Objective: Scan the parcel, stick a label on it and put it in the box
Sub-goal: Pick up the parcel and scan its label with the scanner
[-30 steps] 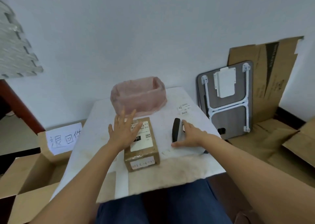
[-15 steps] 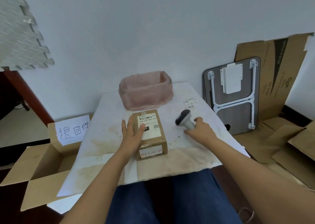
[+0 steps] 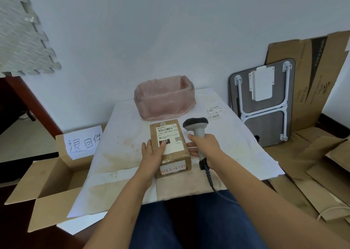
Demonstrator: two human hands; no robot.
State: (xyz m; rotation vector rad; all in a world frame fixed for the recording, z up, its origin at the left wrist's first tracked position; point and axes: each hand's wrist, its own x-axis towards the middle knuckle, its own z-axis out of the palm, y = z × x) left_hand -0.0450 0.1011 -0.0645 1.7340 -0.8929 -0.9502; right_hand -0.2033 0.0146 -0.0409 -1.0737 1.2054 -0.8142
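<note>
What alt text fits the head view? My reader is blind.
A person's right hand holds a scanner beside a parcel steadied by the left hand on a table; an open box sits at left.

A plain pale wall fills the upper frame, evenly lit. At upper left a grey foam puzzle mat hangs against it above dark red-brown furniture. At right, a folded table leans on the wall, white legs outward, with flattened cardboard behind and beneath it.
</note>
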